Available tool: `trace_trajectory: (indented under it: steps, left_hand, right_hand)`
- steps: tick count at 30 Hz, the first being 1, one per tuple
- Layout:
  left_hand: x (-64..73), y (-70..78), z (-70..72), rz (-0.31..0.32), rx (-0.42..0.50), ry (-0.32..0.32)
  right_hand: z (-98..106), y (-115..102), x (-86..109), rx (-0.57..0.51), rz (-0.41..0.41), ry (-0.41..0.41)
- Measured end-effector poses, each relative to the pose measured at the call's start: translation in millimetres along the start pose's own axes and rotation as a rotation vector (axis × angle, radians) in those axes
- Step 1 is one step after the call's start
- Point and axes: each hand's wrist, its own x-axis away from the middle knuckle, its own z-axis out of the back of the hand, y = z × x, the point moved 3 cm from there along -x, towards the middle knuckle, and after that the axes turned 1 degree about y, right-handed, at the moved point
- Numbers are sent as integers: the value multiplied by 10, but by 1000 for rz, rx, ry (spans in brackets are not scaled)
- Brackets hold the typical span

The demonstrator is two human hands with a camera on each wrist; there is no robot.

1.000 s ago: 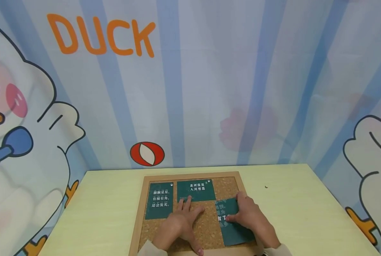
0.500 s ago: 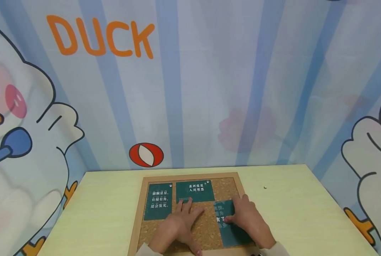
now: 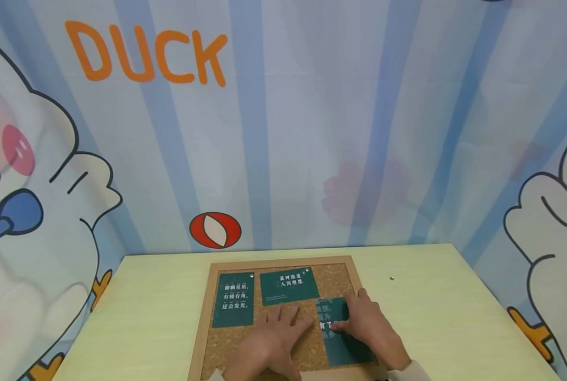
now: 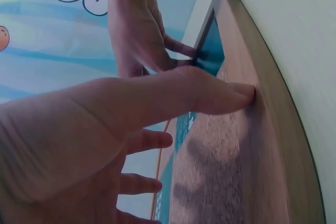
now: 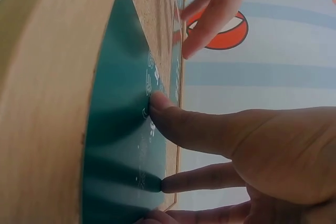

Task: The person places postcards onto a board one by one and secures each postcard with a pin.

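Observation:
A framed cork board (image 3: 283, 316) lies on the table. Over its middle, my left hand (image 3: 271, 338) has its fingers spread, the tips just short of the wide green card (image 3: 288, 286). In the left wrist view, the left thumb (image 4: 220, 95) rests against the board's wooden frame (image 4: 268, 140). My right hand (image 3: 371, 325) is at a third green card (image 3: 343, 346) on the board's right side. Its thumb (image 5: 173, 116) presses on the printed face, and the forefinger (image 5: 202, 178) touches the same card farther along. A tall green card (image 3: 233, 300) lies at the board's upper left.
A small metallic pin-like piece (image 3: 392, 278) lies on the pale table (image 3: 421, 296) to the right of the board. Small shiny pins show at the top right corners of the tall and wide cards. A printed duck curtain (image 3: 302, 132) stands behind the table.
My left hand has drawn back toward me, its fingertips now off the lower edge of the wide card. The right hand and its card stay nearly still.

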Motion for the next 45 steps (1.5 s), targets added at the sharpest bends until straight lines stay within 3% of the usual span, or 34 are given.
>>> trace_trajectory:
  steps: [7,13,22,29,38,45]
  left_hand:
    - [151,80,123,19,90,-1]
    - [243,171,259,44,50,-35]
    - [165,18,231,57,76,-59]
    - [222,119,330,100,13,-65]
    - [108,-37,208,64,32,-47]
    - [191,73,295,73,22,-66]
  right_hand:
    - [-4,13,2,-4,-4,-10]
    - [-11,21,2,0,-5,-10]
    - [-42,31,2,-13,2,-3]
    - [-24,31,14,-11,1,5]
    - [-28,41,15,-5,-2,4]
    - [-21,35,26,-3,4,12]
